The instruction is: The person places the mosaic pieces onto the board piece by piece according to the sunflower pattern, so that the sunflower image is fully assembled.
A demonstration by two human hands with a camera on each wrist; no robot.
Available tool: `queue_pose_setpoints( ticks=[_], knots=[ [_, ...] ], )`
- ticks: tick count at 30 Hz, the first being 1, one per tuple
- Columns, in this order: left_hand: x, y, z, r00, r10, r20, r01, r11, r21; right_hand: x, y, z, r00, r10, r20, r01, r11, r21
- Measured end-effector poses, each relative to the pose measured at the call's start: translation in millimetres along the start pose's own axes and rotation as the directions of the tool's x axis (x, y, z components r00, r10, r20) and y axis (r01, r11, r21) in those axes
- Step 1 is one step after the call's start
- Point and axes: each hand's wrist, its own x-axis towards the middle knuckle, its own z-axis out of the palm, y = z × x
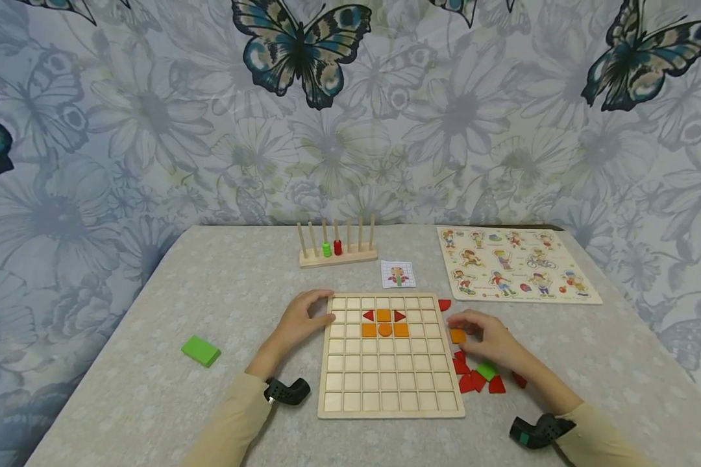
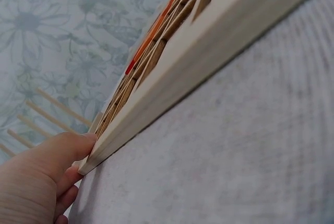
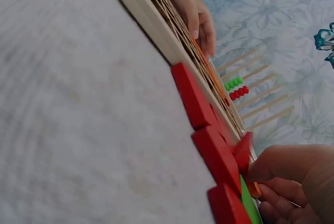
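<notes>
My left hand (image 1: 298,322) grips the far left corner of a wooden grid board (image 1: 391,414), with the thumb (image 2: 78,143) on its rim. In the board's upper cells lie several orange pieces (image 1: 383,315), one of them round, and two red triangles (image 1: 368,316). Beside the board's right edge, my right hand (image 1: 493,337) pinches an orange square piece (image 1: 458,336) between thumb and fingers. Red pieces (image 1: 465,384) and a green piece (image 1: 487,371) lie loose just below this hand. The right wrist view shows the orange piece (image 3: 254,189) partly hidden by the fingers.
Behind the board are a pattern card (image 1: 398,275) and a peg stand (image 1: 339,258) with green and red beads. A picture puzzle board (image 1: 520,266) lies at the back right. Green pieces (image 1: 201,351) sit at the left, and a red piece (image 1: 444,305) near the board's far right corner.
</notes>
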Motion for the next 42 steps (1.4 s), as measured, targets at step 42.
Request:
queue_pose_setpoints(
  ticks=[42],
  knots=[
    [-1.4, -0.6, -0.6, 1.0, -0.01, -0.009, 0.01, 1.0, 0.004, 52.6, -64.3, 89.1, 0.988, -0.112, 0.106, 0.106, 0.992, 0.067]
  ],
)
